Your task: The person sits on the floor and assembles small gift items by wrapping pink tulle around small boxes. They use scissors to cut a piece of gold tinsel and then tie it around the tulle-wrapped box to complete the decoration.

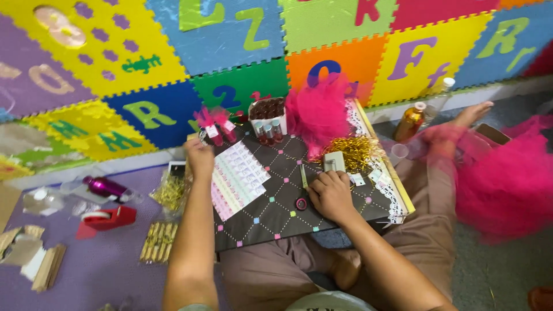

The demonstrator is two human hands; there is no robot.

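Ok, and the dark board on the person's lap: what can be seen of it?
The dark board is a flat, stiff-looking rectangle lying across the seated person's thighs, tilted slightly. Its black face carries a thin diamond grid with small coloured squares at the crossings. White lace trim edges its right side. Sticker sheets, gold tinsel, pink tulle and small vials lie on it. The right hand rests on it; the left hand is at its far left corner.
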